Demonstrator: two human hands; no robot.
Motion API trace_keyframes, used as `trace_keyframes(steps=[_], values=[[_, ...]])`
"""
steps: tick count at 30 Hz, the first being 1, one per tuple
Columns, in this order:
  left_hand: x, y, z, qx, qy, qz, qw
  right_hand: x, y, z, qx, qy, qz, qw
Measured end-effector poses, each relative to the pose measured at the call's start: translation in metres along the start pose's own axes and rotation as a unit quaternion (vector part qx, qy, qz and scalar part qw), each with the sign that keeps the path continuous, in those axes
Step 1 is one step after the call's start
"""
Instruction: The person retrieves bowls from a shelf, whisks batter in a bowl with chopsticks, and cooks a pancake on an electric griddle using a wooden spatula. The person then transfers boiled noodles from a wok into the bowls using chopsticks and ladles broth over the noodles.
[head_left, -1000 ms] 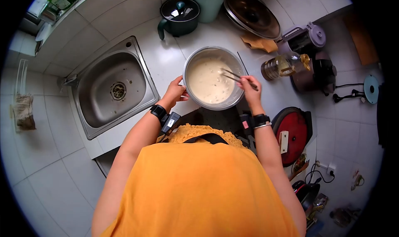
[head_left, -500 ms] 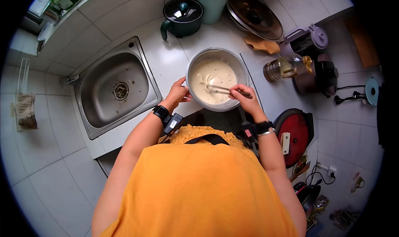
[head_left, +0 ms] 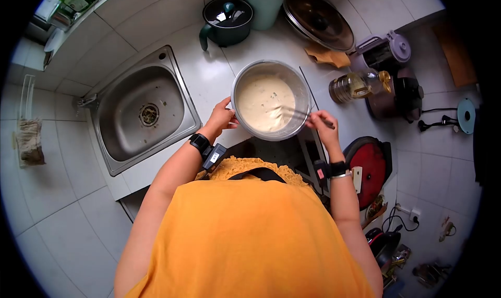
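Note:
A grey metal mixing bowl [head_left: 302, 89] holds pale, creamy batter [head_left: 263, 102] with small dark green bits in it. Against the bowl's left outer wall, my left hand [head_left: 223, 116] steadies it, fingers curled at the rim. My right hand [head_left: 324, 125] is closed around the dark handle of a thin stirring utensil [head_left: 296, 113] at the bowl's right rim. Its slender far end reaches into the batter, blurred by motion, so its exact kind is unclear. Ripples mark the batter beside its tip.
Left of the bowl is a steel sink [head_left: 143, 115]. Behind stand a dark green lidded pot [head_left: 228, 24], a pale green jug [head_left: 266, 5] and a large pan lid [head_left: 318, 18]. Rightward are an oil bottle [head_left: 355, 85], a dark cooker [head_left: 399, 97] and a round red appliance [head_left: 368, 167].
My right hand has moved right and slightly toward me, drawing the stirring utensil from the bowl's middle to its right side. My left hand stays at the bowl.

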State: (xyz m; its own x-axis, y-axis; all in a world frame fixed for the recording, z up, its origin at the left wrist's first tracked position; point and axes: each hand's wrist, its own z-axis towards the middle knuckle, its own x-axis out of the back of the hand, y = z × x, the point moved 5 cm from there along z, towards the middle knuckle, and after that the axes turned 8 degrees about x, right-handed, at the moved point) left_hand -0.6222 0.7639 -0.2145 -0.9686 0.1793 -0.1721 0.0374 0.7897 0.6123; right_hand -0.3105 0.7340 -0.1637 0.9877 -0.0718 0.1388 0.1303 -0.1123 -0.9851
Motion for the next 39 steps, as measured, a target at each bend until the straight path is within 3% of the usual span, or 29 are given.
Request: trace_keyframes(steps=[2,5,8,12,15,16,20,24,26,31,34,36,38,39], values=[[0.0,0.001,0.001,0.002,0.0,0.011,1.0,-0.014,-0.001,0.015,0.075,0.063,0.036,0.995],[0.001,0.0,0.001,0.005,-0.009,-0.003,1.0,-0.05,-0.006,0.002,0.031,-0.058,0.043,0.997],[0.001,0.0,0.003,0.007,-0.009,-0.005,1.0,-0.026,-0.007,-0.013,-0.018,-0.097,0.022,0.995],[0.0,0.002,-0.001,-0.001,-0.001,0.003,1.0,0.005,0.001,0.007,0.031,0.023,0.029,0.999],[-0.001,0.0,0.001,0.001,-0.007,0.007,1.0,-0.028,-0.011,0.015,0.091,0.027,0.014,0.995],[0.002,0.001,0.001,0.001,-0.007,0.005,1.0,-0.048,-0.005,0.007,0.036,-0.061,0.043,0.997],[0.001,0.002,0.0,0.001,-0.008,0.005,1.0,-0.012,-0.012,-0.008,-0.011,-0.114,0.001,0.993],[0.003,0.0,0.002,-0.001,-0.007,0.008,1.0,0.017,0.001,0.022,0.047,0.008,-0.012,0.999],[0.002,0.002,-0.002,-0.002,-0.009,0.01,1.0,-0.026,-0.007,0.045,0.123,0.047,0.001,0.991],[0.003,0.003,-0.002,0.005,-0.012,0.002,1.0,-0.101,-0.016,0.03,0.058,-0.073,0.098,0.991],[0.004,0.002,-0.001,0.006,-0.011,-0.005,1.0,-0.083,-0.026,0.006,0.023,-0.205,0.009,0.978],[0.005,0.001,-0.002,0.003,-0.012,-0.011,1.0,-0.036,-0.038,0.005,-0.047,-0.18,-0.084,0.979],[0.004,0.002,-0.003,-0.003,-0.012,-0.011,1.0,-0.017,-0.036,0.014,-0.029,-0.132,-0.114,0.984],[0.003,0.003,-0.001,-0.006,-0.017,-0.005,1.0,-0.008,-0.035,0.024,0.025,-0.079,-0.128,0.988]])
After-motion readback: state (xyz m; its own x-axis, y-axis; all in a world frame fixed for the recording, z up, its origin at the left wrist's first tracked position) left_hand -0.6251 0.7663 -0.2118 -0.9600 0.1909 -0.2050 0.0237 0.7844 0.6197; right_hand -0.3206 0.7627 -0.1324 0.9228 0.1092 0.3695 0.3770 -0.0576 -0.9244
